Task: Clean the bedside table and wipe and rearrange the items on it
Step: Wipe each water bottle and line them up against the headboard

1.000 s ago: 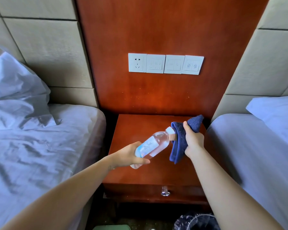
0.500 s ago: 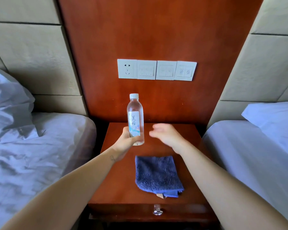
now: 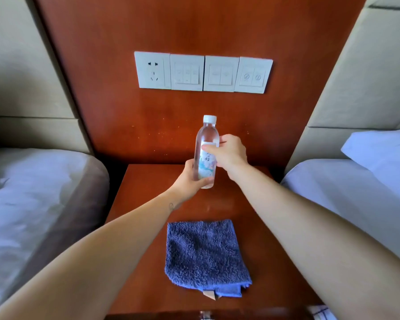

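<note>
Both grasp bottle (image 3: 207, 132), 12 o'clock from cloth (image 3: 206, 255): your left hand (image 3: 189, 179) low, right hand (image 3: 231, 151) mid-label. Light, slick; grip mid-body.

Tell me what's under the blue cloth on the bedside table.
The blue cloth lies flat on the wooden bedside table, with a tan tag poking out at its near edge. The wood directly beneath is covered, so anything thin there is hidden.

Bare hands and bare forearms of one person.
The left hand (image 3: 189, 179) and right hand (image 3: 229, 153) are uncovered; a small dark round mark (image 3: 171, 206) shows on the left wrist, just beyond the blue cloth's (image 3: 203, 252) far left corner.
</note>
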